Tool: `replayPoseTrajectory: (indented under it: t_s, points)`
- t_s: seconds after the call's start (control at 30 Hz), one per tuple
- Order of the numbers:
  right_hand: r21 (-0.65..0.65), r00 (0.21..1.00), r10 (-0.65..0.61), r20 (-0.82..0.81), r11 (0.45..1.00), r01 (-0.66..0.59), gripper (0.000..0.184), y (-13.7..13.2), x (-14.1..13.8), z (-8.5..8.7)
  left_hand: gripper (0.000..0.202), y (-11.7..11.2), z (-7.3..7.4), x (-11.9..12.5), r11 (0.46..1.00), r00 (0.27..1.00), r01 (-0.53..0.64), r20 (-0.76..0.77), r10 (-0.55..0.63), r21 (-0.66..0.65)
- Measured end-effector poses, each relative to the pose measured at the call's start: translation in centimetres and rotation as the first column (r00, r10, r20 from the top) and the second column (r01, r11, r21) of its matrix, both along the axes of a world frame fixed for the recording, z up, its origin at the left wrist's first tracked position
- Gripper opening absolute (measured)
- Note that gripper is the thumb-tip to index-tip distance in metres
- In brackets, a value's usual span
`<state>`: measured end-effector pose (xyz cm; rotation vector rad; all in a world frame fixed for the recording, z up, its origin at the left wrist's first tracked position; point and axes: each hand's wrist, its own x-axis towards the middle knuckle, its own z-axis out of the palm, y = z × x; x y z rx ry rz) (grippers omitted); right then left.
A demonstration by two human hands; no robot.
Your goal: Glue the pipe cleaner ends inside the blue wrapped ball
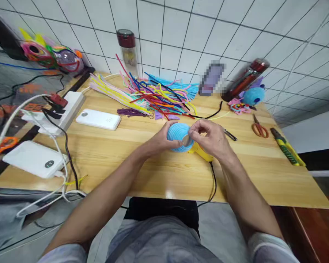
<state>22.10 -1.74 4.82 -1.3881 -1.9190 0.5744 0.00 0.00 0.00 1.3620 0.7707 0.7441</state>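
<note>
A ball wound with light blue pipe cleaner (177,132) is held above the table, with a bare, pale patch on its right side. My left hand (166,138) wraps round it from the left, thumb across the lower front. At the ball's right edge, my right hand (207,134) is closed in a pinch, its fingertips by the bare patch; what is between them is too small to make out. Under and behind the right hand lies a yellow glue gun (203,152), partly hidden, its black cord running toward the front edge.
Loose coloured pipe cleaners (164,91) lie in a heap behind my hands. Scissors (260,128) and green-yellow pliers (287,147) are at right. White power banks (98,119), a power strip (63,111) and cables crowd the left. A dark red flask (246,79) stands near the wall.
</note>
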Motion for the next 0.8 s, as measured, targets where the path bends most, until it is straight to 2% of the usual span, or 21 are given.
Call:
replayPoseTrajectory:
  t_s: [0.23, 0.33, 0.5, 0.67, 0.8]
  points:
    - [-0.019, 0.999, 0.021, -0.040, 1.000, -0.021, 0.007, -0.12, -0.14, 0.06, 0.084, 0.01, -0.88, 0.44, 0.988, 0.990, -0.056, 0.122, 0.074, -0.141]
    - [-0.009, 0.999, 0.034, -0.039, 0.999, -0.035, 0.007, -0.31, -0.31, 0.24, 0.084, -0.08, -0.78, 0.39, 0.988, 0.990, -0.079, 0.106, 0.093, -0.136]
    - [0.006, 0.998, 0.058, -0.034, 0.998, -0.057, 0.007, -0.46, -0.46, 0.40, 0.073, -0.18, -0.37, 0.27, 0.990, 0.989, -0.119, 0.075, 0.125, -0.076]
    - [0.039, 0.997, 0.072, -0.023, 0.997, -0.071, 0.006, -0.29, -0.26, 0.40, 0.081, -0.03, -0.48, 0.47, 0.992, 0.991, -0.104, 0.080, 0.110, -0.066]
    - [0.055, 0.998, 0.061, -0.030, 0.997, -0.059, 0.008, -0.13, 0.00, 0.04, 0.083, 0.04, -0.62, 0.60, 0.989, 0.987, -0.136, 0.073, 0.140, -0.060]
